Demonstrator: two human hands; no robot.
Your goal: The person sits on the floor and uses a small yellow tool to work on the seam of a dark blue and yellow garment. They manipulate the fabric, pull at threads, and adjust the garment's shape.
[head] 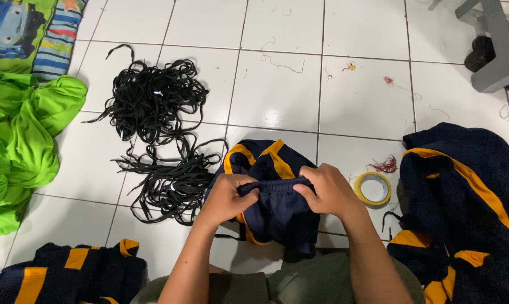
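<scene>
Left hand and right hand both closed, pinching waistband of navy shorts at lower centre, bunched over lap, likely to keep band taut. Black cord pile lies upper left within reach. Tape roll just right of right hand. Whether cord is inside band, cannot tell.

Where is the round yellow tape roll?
In the head view, the round yellow tape roll lies flat on the white tiled floor, just right of the right hand, beside the dark navy and yellow clothes pile.
</scene>
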